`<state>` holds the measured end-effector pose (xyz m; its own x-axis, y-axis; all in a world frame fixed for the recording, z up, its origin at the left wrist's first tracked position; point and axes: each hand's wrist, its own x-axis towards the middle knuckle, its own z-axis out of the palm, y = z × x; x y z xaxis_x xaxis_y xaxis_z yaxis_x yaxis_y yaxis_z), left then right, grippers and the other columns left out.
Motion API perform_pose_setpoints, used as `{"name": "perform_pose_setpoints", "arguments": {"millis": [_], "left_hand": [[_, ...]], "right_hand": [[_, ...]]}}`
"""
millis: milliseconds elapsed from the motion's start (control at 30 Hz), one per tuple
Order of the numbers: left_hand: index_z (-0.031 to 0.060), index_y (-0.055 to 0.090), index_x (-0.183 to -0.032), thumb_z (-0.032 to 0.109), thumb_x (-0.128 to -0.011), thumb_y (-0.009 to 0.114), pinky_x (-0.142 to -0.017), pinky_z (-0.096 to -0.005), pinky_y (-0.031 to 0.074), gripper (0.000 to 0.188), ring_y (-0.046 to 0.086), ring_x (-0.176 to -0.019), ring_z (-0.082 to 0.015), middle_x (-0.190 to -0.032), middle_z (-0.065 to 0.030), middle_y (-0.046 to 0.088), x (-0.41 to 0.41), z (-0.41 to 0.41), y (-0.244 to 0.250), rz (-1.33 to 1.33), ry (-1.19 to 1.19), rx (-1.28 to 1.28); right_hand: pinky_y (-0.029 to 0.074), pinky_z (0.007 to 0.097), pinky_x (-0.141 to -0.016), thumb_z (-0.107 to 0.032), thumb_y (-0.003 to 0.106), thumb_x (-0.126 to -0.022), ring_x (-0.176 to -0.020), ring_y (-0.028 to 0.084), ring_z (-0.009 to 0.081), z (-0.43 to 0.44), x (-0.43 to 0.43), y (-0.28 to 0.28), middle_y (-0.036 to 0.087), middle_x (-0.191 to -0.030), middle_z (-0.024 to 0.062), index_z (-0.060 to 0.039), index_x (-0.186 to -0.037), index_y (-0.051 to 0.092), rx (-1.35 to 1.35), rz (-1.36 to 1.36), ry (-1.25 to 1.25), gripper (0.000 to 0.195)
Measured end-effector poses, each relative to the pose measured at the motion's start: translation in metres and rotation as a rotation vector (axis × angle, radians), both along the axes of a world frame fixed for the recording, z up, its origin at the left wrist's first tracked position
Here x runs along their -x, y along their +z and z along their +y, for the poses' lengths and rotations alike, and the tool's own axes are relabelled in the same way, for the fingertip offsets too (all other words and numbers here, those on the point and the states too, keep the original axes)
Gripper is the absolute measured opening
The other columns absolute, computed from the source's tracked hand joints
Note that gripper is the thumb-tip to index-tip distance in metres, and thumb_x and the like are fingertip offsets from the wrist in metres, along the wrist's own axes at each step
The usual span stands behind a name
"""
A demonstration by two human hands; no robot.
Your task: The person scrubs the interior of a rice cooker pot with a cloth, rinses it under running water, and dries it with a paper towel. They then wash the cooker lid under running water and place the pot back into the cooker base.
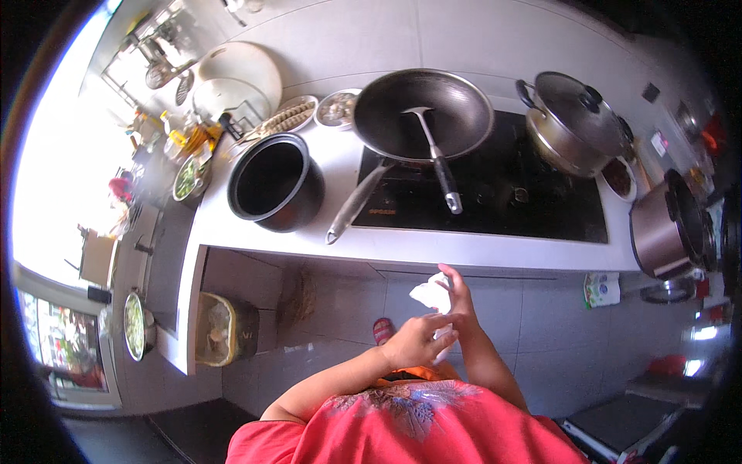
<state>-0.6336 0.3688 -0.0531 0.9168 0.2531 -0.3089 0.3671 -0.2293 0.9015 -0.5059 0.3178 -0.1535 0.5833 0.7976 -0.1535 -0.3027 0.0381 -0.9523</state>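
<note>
In front of my red shirt, a crumpled white tissue [432,293] is held between my two hands. My right hand [462,301] grips its upper part, with fingers pointing up. Crossing toward it at the wrist, my left hand [414,341] has its fingers curled about the tissue's lower end. Beyond the hands is the counter, where a wok [417,127] sits on a black cooktop [498,203]. A metal spatula [437,162] with a black handle leans in the wok. Left of it stands a black inner pot [275,182], its inside dark.
A lidded steel pot [571,130] occupies the cooktop's right side. At the counter's right end is a rice cooker [666,226]. Plates of food [339,109] line the wall. A bin [226,330] stands below left, near a bowl of cut greens [137,325].
</note>
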Motion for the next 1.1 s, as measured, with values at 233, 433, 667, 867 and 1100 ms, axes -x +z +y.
{"name": "perform_pose_setpoints", "arguments": {"millis": [233, 433, 667, 867, 1100], "left_hand": [[0.001, 0.059, -0.114, 0.013, -0.084, 0.063, -0.074, -0.03, 0.051, 0.032, 0.061, -0.088, -0.0179, -0.102, -0.0138, 0.063, 0.122, 0.116, 0.011, 0.029, 0.861, -0.352], [0.0019, 0.046, -0.127, 0.021, -0.084, 0.064, -0.079, -0.0326, 0.049, 0.05, 0.058, -0.099, -0.026, -0.118, -0.0159, 0.056, 0.213, 0.257, 0.022, -0.067, 1.23, -0.794], [0.0095, 0.019, -0.142, 0.057, -0.078, 0.06, -0.082, -0.0648, 0.044, 0.09, 0.026, -0.129, -0.0455, -0.147, -0.0179, 0.016, 0.21, 0.378, -0.001, -0.071, 1.083, 0.326], [0.003, 0.035, -0.129, 0.035, -0.082, 0.062, -0.074, -0.0593, 0.052, 0.062, 0.051, -0.11, -0.0352, -0.125, -0.0201, 0.046, 0.204, 0.408, -0.009, 0.003, 0.849, 0.686], [-0.0068, 0.044, -0.111, 0.009, -0.082, 0.05, -0.062, -0.0435, 0.059, 0.034, 0.063, -0.078, -0.0305, -0.094, -0.0205, 0.057, 0.199, 0.409, -0.007, 0.007, 0.928, 0.721]], "right_hand": [[0.04, 0.0278, -0.049, -0.042, 0.056, -0.089, -0.053, 0.05, 0.0119, 0.038, 0.009, -0.02, 0.055, -0.063, 0.003, -0.0029, -0.071, 0.059, 0.314, 0.128, 0.288, 0.043], [0.044, 0.0268, -0.059, -0.041, 0.05, -0.092, -0.064, 0.054, 0.014, 0.09, 0.063, -0.031, 0.057, -0.07, 0.0052, -0.004, -0.075, 0.056, 0.269, 0.165, 0.254, 0.041], [0.045, 0.026, -0.08, -0.007, 0.052, -0.084, -0.094, 0.055, 0.0153, 0.189, 0.141, -0.014, 0.057, -0.104, 0.0088, 0.0009, -0.118, 0.054, 0.132, -0.325, 0.013, 0.035], [0.046, 0.0276, -0.079, -0.002, 0.048, -0.087, -0.095, 0.056, 0.0175, 0.229, 0.163, 0.06, 0.055, -0.111, 0.013, -0.0002, -0.127, 0.047, 0.072, -0.845, -0.335, 0.04], [0.05, 0.0306, -0.069, -0.015, 0.059, -0.088, -0.084, 0.062, 0.02, 0.276, 0.163, 0.079, 0.061, -0.098, 0.0136, -0.0009, -0.121, 0.047, 0.207, -0.715, -0.401, 0.038]]}}
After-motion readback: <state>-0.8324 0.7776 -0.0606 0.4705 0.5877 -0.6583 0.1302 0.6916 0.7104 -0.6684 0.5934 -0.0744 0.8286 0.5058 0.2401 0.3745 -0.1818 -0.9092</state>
